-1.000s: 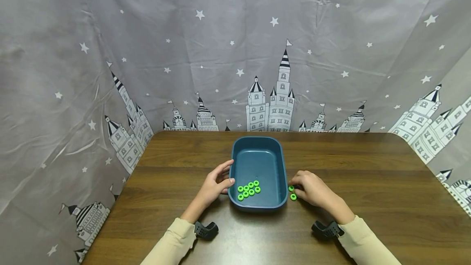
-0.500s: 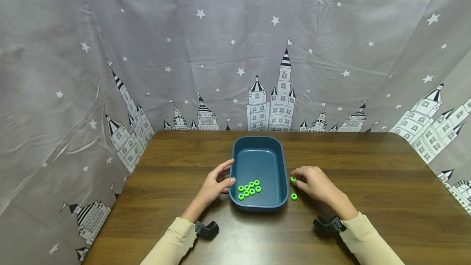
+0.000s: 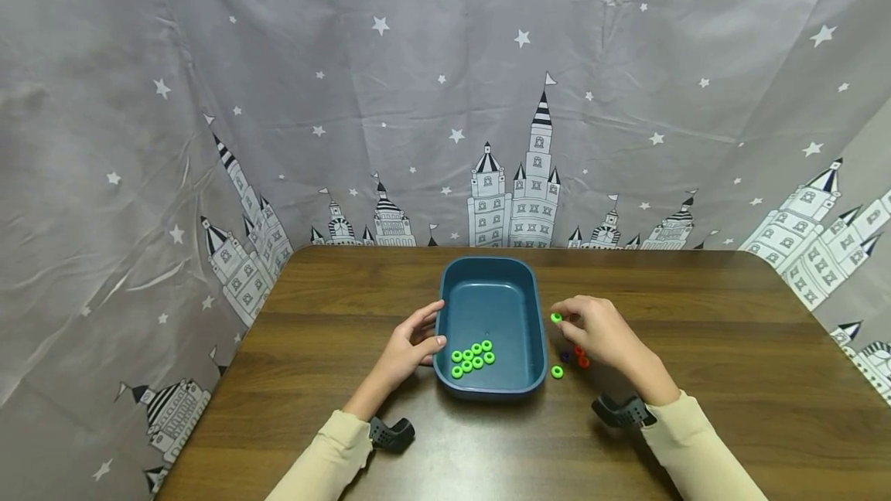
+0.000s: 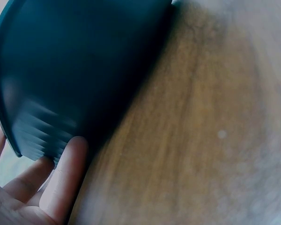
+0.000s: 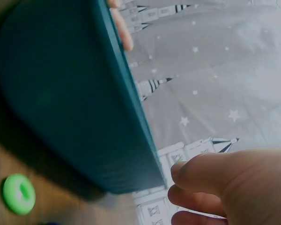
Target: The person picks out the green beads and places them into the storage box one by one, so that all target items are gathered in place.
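A blue plastic bin (image 3: pixel 490 323) stands on the wooden table with several green rings (image 3: pixel 472 359) lying near its front end. My left hand (image 3: pixel 407 346) rests against the bin's left side, fingers and thumb spread along the wall and rim. My right hand (image 3: pixel 595 331) is raised on the bin's right and pinches a green ring (image 3: pixel 556 318) between thumb and fingers. In the right wrist view that ring is almost wholly hidden by the fingers. Another green ring (image 3: pixel 557 372) lies on the table beside the bin.
Below my right hand lie red rings (image 3: pixel 582 361) and a dark purple ring (image 3: pixel 564 356), partly shaded. The brown table (image 3: pixel 334 292) ends at a grey castle-print curtain (image 3: pixel 418 99) behind it.
My right hand has picked up a green ring from beside the bin and moved up and away with it. Red and purple rings have come into view beneath. My left hand stays put.
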The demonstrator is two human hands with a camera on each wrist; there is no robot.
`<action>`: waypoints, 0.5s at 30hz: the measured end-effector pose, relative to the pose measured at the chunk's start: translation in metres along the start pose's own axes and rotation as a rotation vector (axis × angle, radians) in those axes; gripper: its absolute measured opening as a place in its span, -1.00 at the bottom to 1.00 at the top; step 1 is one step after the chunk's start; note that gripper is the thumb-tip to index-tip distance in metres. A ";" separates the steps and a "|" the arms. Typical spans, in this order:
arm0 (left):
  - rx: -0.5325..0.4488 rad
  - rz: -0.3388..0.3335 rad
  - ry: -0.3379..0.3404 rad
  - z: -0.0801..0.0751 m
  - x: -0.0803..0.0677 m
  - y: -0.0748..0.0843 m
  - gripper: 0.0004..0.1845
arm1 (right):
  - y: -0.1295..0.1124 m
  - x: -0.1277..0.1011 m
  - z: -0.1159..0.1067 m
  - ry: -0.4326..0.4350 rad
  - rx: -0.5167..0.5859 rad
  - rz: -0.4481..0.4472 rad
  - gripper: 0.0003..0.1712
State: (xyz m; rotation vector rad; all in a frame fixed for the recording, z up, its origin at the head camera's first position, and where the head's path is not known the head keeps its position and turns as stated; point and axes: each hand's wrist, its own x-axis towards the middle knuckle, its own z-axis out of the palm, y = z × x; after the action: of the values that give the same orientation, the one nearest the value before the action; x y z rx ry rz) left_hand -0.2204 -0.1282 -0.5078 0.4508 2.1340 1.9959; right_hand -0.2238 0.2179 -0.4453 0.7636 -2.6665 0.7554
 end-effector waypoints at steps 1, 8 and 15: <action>0.002 -0.002 0.000 0.000 0.000 0.000 -0.30 | -0.002 0.002 -0.001 0.008 0.008 -0.006 -0.84; -0.005 -0.004 -0.001 0.001 0.000 0.000 -0.30 | -0.018 0.015 0.002 0.017 0.060 -0.019 -0.80; 0.004 -0.007 0.005 0.000 0.001 -0.001 -0.30 | -0.036 0.029 0.012 -0.023 0.065 -0.051 -0.76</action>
State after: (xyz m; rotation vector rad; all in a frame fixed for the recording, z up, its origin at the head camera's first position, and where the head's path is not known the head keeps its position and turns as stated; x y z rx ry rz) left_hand -0.2214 -0.1278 -0.5083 0.4388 2.1403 1.9913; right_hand -0.2290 0.1729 -0.4297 0.8591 -2.6433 0.8287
